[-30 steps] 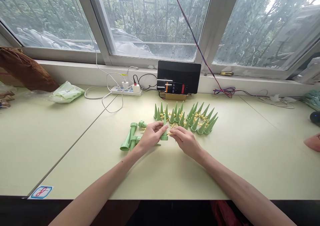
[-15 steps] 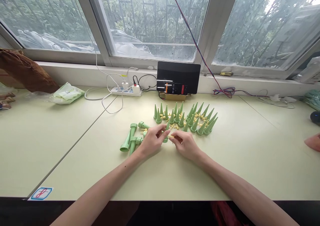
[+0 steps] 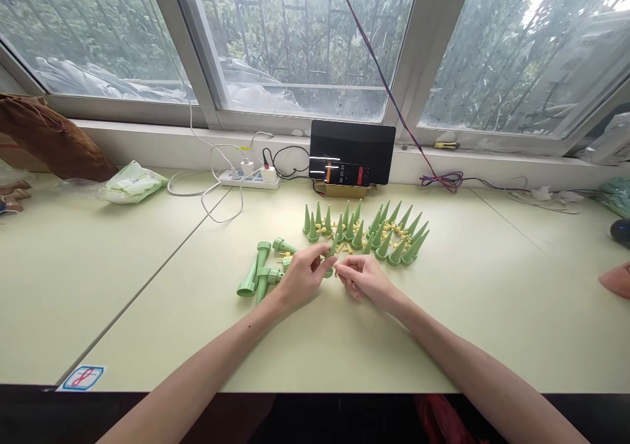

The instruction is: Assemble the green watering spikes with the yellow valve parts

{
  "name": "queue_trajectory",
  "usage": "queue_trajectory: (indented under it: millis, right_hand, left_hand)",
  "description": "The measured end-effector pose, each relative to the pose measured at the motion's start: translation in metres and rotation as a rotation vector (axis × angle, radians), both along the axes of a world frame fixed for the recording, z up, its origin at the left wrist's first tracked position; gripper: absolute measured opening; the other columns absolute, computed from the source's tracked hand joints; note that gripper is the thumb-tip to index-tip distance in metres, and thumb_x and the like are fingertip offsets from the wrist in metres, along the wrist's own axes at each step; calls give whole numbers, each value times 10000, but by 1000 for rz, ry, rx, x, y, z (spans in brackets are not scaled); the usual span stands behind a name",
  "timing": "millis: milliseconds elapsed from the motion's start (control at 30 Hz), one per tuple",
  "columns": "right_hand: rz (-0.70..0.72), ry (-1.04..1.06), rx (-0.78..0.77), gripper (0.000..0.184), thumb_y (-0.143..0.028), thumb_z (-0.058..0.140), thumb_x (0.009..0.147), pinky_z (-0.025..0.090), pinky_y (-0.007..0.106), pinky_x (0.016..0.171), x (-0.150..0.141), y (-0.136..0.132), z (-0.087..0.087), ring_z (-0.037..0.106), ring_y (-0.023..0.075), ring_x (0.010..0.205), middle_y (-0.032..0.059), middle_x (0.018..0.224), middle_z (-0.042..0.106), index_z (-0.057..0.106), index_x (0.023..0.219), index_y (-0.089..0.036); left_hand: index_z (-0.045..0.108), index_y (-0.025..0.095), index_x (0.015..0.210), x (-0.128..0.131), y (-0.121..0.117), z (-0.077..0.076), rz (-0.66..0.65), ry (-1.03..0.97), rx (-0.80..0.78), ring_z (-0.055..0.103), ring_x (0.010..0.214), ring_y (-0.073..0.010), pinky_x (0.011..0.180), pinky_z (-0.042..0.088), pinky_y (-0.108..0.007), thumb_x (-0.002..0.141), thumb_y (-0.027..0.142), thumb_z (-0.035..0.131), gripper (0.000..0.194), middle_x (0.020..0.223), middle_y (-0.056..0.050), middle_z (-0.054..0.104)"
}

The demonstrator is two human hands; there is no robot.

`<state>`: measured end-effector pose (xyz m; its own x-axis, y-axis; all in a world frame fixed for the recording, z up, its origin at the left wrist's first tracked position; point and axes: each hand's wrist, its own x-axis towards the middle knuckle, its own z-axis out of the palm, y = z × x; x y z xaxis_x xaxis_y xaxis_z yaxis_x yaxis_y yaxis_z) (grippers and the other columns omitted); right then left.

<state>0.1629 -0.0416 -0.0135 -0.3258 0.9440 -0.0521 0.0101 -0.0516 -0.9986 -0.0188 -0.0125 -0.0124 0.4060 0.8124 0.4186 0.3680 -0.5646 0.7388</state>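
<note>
Looking at my two hands, they're working close together in front of the black tablet, well in from the front edge of the table. Tabletop stretches between them and that edge, so there's room toward me. Sideways of the tablet's near side it's tighter: lying green cones sit by my left wrist, and standing green cones run from in front of the tablet out to its right, with yellow fittings among them. Left hand has a narrow grip on the held cone, tip up and leaning slightly. Right hand is pinched nearly closed on a small yellow piece, mostly hidden; can't tell if it's touching the cone.
</note>
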Motion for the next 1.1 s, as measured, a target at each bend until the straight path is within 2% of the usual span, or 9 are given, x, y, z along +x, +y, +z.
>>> queue_trajectory:
  millis: [100, 300, 400, 500, 633, 867, 967, 1100]
  right_hand:
    - [-61, -56, 125, 347, -498, 622, 894, 361, 231, 383, -2, 0, -3, 462, 92, 360, -42, 520, 532, 593, 744, -186]
    - [-169, -233, 464, 233, -416, 565, 945, 484, 282, 512, -1, -3, -2, 566, 128, 520, 42, 809, 656, 645, 1002, -204]
    - [-146, -306, 601, 229, -390, 538, 966, 510, 300, 559, 2, -2, -3, 587, 141, 582, 68, 887, 669, 661, 1048, -215]
    - [-141, -328, 669, 238, -412, 553, 963, 519, 304, 584, 4, 0, -5, 597, 148, 609, 72, 903, 672, 679, 1028, -221]
    - [-147, -356, 679, 247, -441, 581, 950, 501, 305, 596, 4, 3, -9, 577, 147, 587, 57, 834, 673, 687, 917, -221]
    - [-153, -344, 632, 282, -457, 625, 916, 464, 306, 573, 4, 2, -10, 532, 140, 540, 33, 736, 646, 661, 775, -215]
    - [-164, -293, 541, 286, -456, 671, 877, 446, 300, 537, 2, 0, -8, 521, 137, 505, 11, 648, 615, 646, 731, -210]
    - [-138, -134, 329, 292, -457, 718, 824, 435, 282, 472, 1, -1, -5, 517, 133, 459, -5, 588, 597, 632, 704, -205]
  left_hand:
    - [557, 172, 823, 2, 0, 4, 15, -65, -82, 354, 553, -94, 522, 313, -230, 946, 354, 549, 220, 633, 40, 415]
    - [552, 168, 771, 1, 2, 11, 33, -223, -279, 361, 534, -89, 458, 318, -218, 916, 459, 580, 327, 625, 37, 378]
    - [571, 173, 795, 0, 4, 10, 30, -285, -369, 335, 485, -81, 418, 311, -213, 900, 496, 590, 340, 594, 51, 348]
    - [558, 175, 779, 0, 5, 9, 8, -298, -399, 290, 459, -72, 402, 287, -214, 901, 492, 592, 342, 577, 59, 321]
    - [513, 176, 738, 1, 3, 9, 0, -264, -365, 303, 491, -76, 428, 284, -217, 905, 466, 594, 344, 599, 51, 334]
    - [472, 175, 716, 1, -1, 12, -25, -166, -212, 323, 548, -89, 485, 276, -230, 932, 426, 554, 341, 621, 39, 365]
    - [516, 172, 767, 0, -1, 9, -31, -113, -145, 334, 552, -93, 496, 285, -231, 945, 411, 540, 299, 619, 37, 391]
    - [571, 174, 846, -2, 0, 3, -29, -36, -51, 351, 553, -99, 512, 296, -230, 958, 389, 522, 248, 616, 39, 407]
